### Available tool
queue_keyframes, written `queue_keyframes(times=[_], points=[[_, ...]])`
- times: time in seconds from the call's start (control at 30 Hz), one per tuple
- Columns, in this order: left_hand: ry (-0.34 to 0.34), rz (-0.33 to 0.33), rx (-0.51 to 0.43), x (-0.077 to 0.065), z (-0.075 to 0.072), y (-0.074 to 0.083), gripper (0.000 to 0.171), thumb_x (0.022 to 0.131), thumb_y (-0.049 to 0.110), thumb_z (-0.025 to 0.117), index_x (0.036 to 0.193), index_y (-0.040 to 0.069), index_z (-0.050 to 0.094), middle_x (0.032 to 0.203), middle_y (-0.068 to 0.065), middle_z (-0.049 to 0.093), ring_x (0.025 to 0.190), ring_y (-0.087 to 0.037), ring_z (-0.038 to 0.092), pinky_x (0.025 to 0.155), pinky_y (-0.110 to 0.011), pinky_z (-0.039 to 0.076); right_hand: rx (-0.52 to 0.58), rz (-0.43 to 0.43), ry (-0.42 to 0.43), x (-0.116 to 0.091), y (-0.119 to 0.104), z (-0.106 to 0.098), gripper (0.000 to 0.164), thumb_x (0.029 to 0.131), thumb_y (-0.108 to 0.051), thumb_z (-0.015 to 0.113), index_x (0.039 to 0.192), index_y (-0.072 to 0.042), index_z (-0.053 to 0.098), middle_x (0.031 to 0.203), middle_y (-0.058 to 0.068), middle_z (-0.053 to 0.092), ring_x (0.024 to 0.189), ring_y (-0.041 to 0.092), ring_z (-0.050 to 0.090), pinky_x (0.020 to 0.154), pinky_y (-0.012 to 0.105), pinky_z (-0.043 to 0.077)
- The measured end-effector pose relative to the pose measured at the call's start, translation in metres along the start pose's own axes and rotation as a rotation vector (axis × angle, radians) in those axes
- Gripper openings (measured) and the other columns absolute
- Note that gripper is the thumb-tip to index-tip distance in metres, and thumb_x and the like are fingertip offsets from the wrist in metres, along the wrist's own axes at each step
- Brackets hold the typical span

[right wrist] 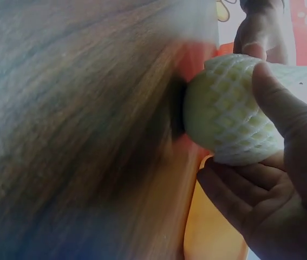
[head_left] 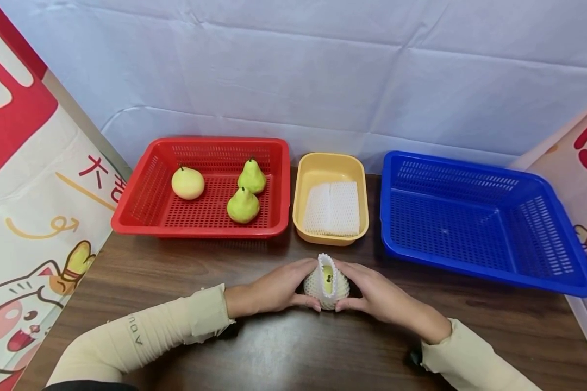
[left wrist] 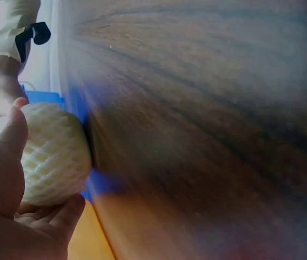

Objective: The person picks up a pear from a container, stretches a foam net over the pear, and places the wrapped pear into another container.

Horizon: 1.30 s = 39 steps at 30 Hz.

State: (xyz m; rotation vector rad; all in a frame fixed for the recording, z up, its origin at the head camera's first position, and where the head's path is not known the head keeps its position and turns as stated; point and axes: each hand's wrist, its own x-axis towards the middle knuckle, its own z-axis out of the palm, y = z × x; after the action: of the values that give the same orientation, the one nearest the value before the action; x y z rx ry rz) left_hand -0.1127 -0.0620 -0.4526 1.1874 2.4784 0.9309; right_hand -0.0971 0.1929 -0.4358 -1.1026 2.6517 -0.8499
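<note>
The left hand (head_left: 280, 287) and right hand (head_left: 380, 290) grip a white, netted foam sleeve (head_left: 341, 286). Inside sits a rounded yellow-green pear (head_left: 326, 272) (partly visible).

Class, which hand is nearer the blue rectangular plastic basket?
Right. The right hand is left of the basket; the left hand is farther left, across the white foam-netted pear.

We face a creased, pale cloth (head_left: 293, 76) behind a dark wood-grain table (head_left: 176, 260), where light leaves a soft sheen (head_left: 274, 361). Cartoon prints mark the left panel (head_left: 39, 187) and right panel (head_left: 581, 187) we see.
</note>
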Motion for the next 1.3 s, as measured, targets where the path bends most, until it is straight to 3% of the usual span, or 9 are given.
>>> queue_keyframes(times=[0.13,0.3,0.53,0.7,0.83,1.03,1.3], points=[[-0.010,0.000,-0.012,0.001,0.002,-0.003,0.084,0.083,0.042,0.082,0.149,0.007,0.044,0.147,-0.007,0.053,0.136,-0.016,0.048,0.115,-0.028,0.035,-0.014,-0.022,0.003,0.000,0.004,0.002,0.088,0.083,-0.037,0.082,0.151,0.002,0.043,0.136,0.019,0.062,0.122,0.033,0.061,0.099,0.050,0.050],[-0.014,-0.011,0.045,0.002,0.006,-0.007,0.088,0.079,0.045,0.084,0.149,0.009,0.044,0.145,-0.004,0.056,0.134,-0.014,0.051,0.113,-0.035,0.038,-0.017,-0.017,-0.015,0.000,0.007,0.004,0.088,0.082,-0.039,0.082,0.150,0.001,0.044,0.134,0.016,0.063,0.120,0.031,0.061,0.098,0.049,0.050],[-0.036,-0.030,0.092,0.001,0.008,-0.009,0.095,0.081,0.051,0.082,0.153,0.009,0.037,0.146,-0.006,0.052,0.137,-0.019,0.046,0.117,-0.039,0.032,-0.038,0.018,-0.026,0.000,0.009,0.006,0.091,0.080,-0.039,0.085,0.149,0.003,0.044,0.135,0.016,0.062,0.121,0.032,0.060,0.099,0.050,0.050],[-0.025,-0.032,0.041,-0.001,0.002,-0.006,0.104,0.079,0.050,0.085,0.156,0.005,0.032,0.150,-0.010,0.049,0.138,-0.022,0.046,0.117,-0.037,0.034,-0.060,0.045,-0.017,-0.002,0.006,0.004,0.099,0.079,-0.042,0.086,0.150,0.009,0.040,0.139,0.022,0.058,0.125,0.035,0.058,0.102,0.051,0.048],[0.023,-0.041,-0.027,-0.004,-0.003,-0.001,0.107,0.077,0.046,0.087,0.156,0.000,0.031,0.150,-0.012,0.046,0.137,-0.020,0.046,0.114,-0.033,0.037,-0.047,0.068,0.004,-0.003,0.002,0.001,0.104,0.078,-0.045,0.086,0.152,0.009,0.036,0.146,0.025,0.051,0.131,0.039,0.053,0.105,0.054,0.045],[0.111,0.000,-0.046,-0.006,-0.003,0.004,0.092,0.078,0.041,0.088,0.150,0.005,0.043,0.145,-0.007,0.052,0.134,-0.015,0.048,0.113,-0.029,0.037,0.001,0.084,0.028,-0.003,-0.003,0.000,0.105,0.081,-0.049,0.081,0.156,0.005,0.031,0.155,0.023,0.042,0.138,0.038,0.046,0.108,0.054,0.042],[0.090,-0.023,0.002,-0.006,0.001,0.007,0.079,0.083,0.038,0.084,0.145,0.003,0.050,0.145,-0.010,0.054,0.135,-0.018,0.050,0.114,-0.029,0.036,0.014,0.063,0.015,-0.003,-0.005,0.009,0.097,0.085,-0.039,0.082,0.154,0.007,0.032,0.151,0.025,0.046,0.135,0.037,0.049,0.107,0.052,0.043]])
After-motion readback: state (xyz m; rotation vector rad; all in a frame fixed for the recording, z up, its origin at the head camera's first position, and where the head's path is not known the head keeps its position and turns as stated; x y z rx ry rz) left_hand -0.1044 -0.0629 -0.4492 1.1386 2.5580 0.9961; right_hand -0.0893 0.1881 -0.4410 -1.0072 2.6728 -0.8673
